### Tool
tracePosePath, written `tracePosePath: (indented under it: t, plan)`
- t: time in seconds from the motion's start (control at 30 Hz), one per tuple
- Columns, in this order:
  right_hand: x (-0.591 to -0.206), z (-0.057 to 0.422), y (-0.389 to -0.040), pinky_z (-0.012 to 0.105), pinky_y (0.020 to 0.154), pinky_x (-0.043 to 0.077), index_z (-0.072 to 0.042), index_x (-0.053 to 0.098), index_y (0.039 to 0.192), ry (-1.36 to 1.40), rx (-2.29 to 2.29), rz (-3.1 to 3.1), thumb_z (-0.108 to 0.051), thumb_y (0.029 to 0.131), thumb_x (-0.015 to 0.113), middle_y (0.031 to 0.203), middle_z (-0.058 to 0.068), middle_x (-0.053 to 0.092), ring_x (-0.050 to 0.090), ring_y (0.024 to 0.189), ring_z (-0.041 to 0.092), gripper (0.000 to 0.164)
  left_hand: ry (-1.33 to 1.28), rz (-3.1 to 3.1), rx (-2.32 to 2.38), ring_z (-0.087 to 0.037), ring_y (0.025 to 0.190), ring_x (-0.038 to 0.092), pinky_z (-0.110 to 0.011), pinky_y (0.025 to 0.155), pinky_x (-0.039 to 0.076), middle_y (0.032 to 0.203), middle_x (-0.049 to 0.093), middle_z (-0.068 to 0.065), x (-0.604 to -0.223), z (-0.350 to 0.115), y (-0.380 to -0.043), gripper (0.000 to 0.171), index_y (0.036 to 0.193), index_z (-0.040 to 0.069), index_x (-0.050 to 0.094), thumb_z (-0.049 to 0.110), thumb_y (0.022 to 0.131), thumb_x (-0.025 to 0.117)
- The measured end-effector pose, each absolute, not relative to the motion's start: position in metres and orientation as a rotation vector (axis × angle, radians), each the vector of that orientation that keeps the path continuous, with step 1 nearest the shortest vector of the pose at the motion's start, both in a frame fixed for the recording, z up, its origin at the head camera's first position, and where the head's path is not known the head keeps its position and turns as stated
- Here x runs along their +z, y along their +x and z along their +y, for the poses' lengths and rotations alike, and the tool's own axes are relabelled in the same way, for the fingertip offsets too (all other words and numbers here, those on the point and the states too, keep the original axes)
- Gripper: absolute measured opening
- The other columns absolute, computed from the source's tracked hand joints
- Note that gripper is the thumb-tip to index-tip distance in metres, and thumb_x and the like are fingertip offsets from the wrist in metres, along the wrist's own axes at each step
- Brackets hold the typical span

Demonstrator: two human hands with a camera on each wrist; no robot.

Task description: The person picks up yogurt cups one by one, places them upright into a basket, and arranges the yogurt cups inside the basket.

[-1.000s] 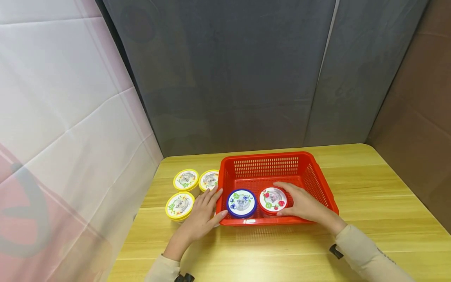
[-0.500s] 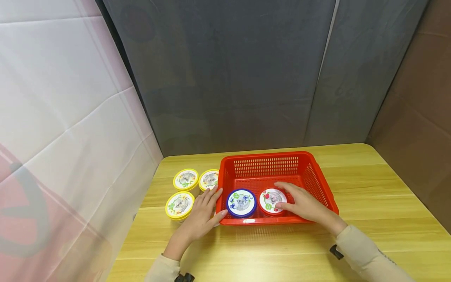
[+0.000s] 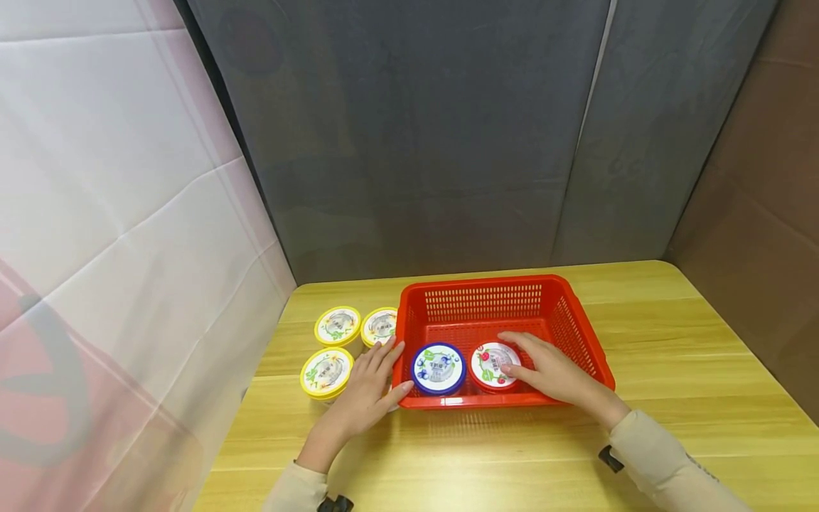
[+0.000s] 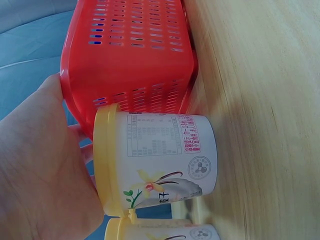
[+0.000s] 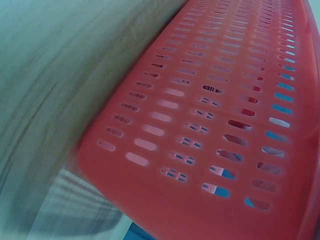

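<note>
Red tub [image 3: 490,365] upright in basket [image 3: 483,281], lid [image 3: 489,360] up, long axis vertical, beside blue tub [image 3: 439,369]. Right hand [image 3: 552,367]: grip apart, thumb on lid. Left hand [image 3: 368,390]: grip apart, at basket's rim.

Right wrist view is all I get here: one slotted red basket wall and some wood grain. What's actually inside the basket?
Observer: The head view shows a blue-rimmed tub and a red-rimmed tub side by side in the red basket.
Visitor: Oh, lovely! And where's the right hand? I can't find it.
Observer: The right hand is at the red-rimmed tub, its thumb over the lid; the other fingers are mostly hidden.
Visitor: Is there anything outside the basket, on the other side?
Observer: Yes, several yellow-lidded tubs stand on the table, to the left of the basket.
</note>
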State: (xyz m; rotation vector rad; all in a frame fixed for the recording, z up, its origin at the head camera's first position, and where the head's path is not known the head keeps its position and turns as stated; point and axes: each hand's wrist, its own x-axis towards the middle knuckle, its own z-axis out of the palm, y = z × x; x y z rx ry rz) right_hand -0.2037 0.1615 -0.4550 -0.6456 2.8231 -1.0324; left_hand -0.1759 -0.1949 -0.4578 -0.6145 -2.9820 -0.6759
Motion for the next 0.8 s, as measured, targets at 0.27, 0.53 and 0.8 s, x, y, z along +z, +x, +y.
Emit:
tracePosePath:
  t: [0.27, 0.53, 0.8]
  plan:
    - [-0.454, 0.160, -0.202, 0.061, 0.105, 0.045, -0.027, 0.042, 0.149, -0.625, -1.029, 2.813, -0.051, 0.090, 0.065, 0.152, 0.009, 0.047, 0.048, 0.137, 0.036, 0.067, -0.619, -2.983, -0.691, -0.038, 0.154, 0.016, -0.065, 0.122, 0.013, 0.167, 0.019, -0.003, -0.457, -0.195, -0.175, 0.076, 0.158, 0.020, 0.027, 0.061, 0.097, 0.045]
    - [-0.447, 0.166, -0.204, 0.061, 0.105, 0.046, -0.026, 0.040, 0.150, -0.678, -0.990, 2.886, -0.047, 0.091, 0.067, 0.152, 0.010, 0.045, 0.048, 0.136, 0.037, 0.068, -0.604, -3.012, -0.669, -0.036, 0.155, 0.012, -0.065, 0.122, 0.010, 0.168, 0.016, -0.001, -0.457, -0.195, -0.175, 0.077, 0.158, 0.022, 0.025, 0.063, 0.096, 0.044]
    - [-0.436, 0.187, -0.201, 0.068, 0.106, 0.040, -0.022, 0.033, 0.155, -0.720, -0.932, 3.034, -0.047, 0.088, 0.070, 0.161, 0.014, 0.029, 0.031, 0.145, 0.040, 0.080, -0.613, -3.015, -0.665, -0.037, 0.155, 0.012, -0.064, 0.123, 0.009, 0.168, 0.017, -0.003, -0.455, -0.194, -0.176, 0.077, 0.158, 0.020, 0.025, 0.062, 0.097, 0.044]
